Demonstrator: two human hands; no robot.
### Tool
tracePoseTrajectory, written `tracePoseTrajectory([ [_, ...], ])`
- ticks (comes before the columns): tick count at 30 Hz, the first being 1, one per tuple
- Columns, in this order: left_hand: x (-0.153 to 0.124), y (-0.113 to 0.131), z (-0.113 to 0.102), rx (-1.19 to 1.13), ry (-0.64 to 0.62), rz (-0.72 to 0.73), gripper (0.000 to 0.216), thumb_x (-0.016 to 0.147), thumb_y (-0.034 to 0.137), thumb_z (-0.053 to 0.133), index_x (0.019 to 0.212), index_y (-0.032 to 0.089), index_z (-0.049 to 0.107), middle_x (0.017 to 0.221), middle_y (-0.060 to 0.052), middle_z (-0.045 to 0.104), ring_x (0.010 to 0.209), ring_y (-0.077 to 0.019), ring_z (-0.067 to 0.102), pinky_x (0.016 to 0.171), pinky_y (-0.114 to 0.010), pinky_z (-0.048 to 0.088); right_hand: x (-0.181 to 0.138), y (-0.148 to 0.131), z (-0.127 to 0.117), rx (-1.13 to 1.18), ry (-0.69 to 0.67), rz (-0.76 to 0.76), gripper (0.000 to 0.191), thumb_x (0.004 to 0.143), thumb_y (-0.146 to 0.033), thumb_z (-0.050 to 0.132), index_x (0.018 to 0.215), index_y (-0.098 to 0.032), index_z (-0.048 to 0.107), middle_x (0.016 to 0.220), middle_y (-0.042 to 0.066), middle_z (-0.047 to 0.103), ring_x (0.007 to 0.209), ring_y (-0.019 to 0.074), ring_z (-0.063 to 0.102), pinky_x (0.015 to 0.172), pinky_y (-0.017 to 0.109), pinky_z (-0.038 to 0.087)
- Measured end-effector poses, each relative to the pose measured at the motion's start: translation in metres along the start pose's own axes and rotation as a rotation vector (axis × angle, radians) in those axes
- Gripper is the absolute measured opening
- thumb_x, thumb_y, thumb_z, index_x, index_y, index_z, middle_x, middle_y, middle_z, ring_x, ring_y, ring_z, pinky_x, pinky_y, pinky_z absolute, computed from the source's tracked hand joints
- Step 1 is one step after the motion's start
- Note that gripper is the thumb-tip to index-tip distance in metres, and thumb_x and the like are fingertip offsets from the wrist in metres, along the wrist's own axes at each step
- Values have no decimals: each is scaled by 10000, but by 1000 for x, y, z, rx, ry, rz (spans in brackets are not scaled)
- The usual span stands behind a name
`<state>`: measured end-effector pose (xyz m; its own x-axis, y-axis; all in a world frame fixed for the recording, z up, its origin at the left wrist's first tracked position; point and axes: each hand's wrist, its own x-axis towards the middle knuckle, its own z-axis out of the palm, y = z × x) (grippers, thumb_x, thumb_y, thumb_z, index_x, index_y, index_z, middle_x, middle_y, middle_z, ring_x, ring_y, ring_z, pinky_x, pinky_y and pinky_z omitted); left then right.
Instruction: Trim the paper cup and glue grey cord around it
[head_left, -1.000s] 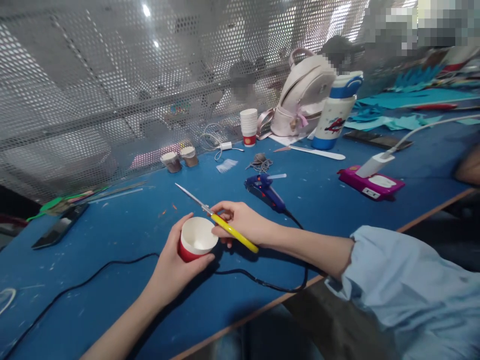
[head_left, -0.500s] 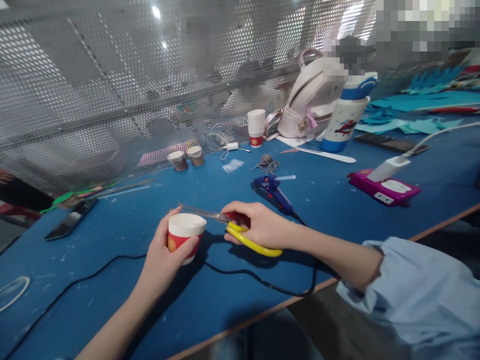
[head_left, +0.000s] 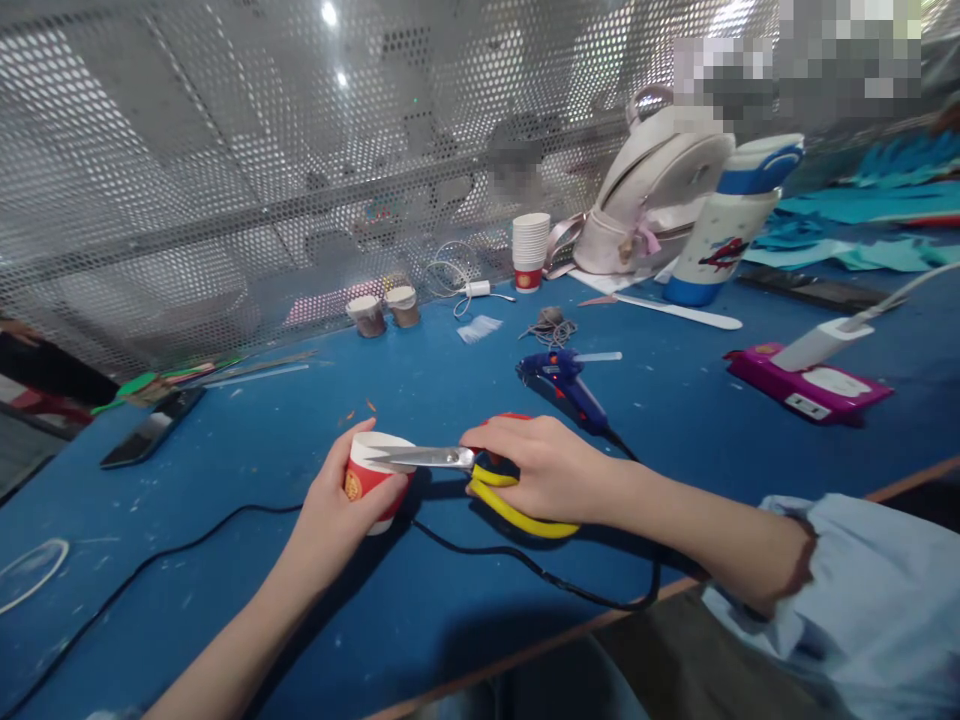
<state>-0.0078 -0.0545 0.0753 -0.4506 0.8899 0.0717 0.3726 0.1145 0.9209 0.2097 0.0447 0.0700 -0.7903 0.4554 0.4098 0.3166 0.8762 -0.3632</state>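
My left hand (head_left: 346,490) is wrapped round a red and white paper cup (head_left: 375,485), thumb on the near side, fingers behind it. In my right hand (head_left: 544,465) is a pair of scissors (head_left: 431,457) with yellow and red handles. The blades point left and lie over the cup's upper part, nearly closed; whether they cut into the paper I cannot tell. Just behind the cup, small orange bits (head_left: 370,406) lie on the blue table (head_left: 247,590). A blue glue gun (head_left: 566,380) rests beyond my right hand.
A black cable (head_left: 525,548) loops near the front edge. Further back stand a stack of paper cups (head_left: 529,255), two small tubs (head_left: 403,306), a backpack (head_left: 637,200) and a water bottle (head_left: 727,225). To the right sits a purple power strip (head_left: 806,385); a phone (head_left: 154,428) lies left.
The scissors have come down and forward from behind the cup's rim to across its near upper part. The orange bits now show behind the cup. The view has shifted slightly.
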Motion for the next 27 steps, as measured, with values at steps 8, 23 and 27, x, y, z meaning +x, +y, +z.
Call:
tracePoseTrajectory([
  [8, 1, -1, -1, 18, 3, 40, 669, 656, 472, 755, 1249, 224, 571, 1159, -87, 646, 1002, -273, 613, 930, -421, 469, -1, -1, 1, -45, -9, -1, 235, 848, -279, 625, 1058, -176, 653, 872, 65, 700, 758, 191, 645, 634, 254, 415],
  [23, 1, -4, 1, -7, 15, 79, 615, 656, 422, 751, 1220, 242, 584, 1207, -78, 641, 1134, -293, 591, 981, -417, 448, -1, -3, 1, 51, -18, -1, 312, 855, -375, 665, 1084, -162, 660, 869, 61, 695, 763, 192, 650, 648, 257, 437],
  [27, 3, -7, 0, 64, -7, 114, 615, 685, 430, 716, 1249, 244, 555, 1287, -87, 606, 1166, -287, 578, 1022, -449, 421, -2, -2, 3, -24, -8, -5, 292, 851, -347, 657, 1083, -169, 657, 861, 63, 689, 735, 189, 639, 616, 255, 412],
])
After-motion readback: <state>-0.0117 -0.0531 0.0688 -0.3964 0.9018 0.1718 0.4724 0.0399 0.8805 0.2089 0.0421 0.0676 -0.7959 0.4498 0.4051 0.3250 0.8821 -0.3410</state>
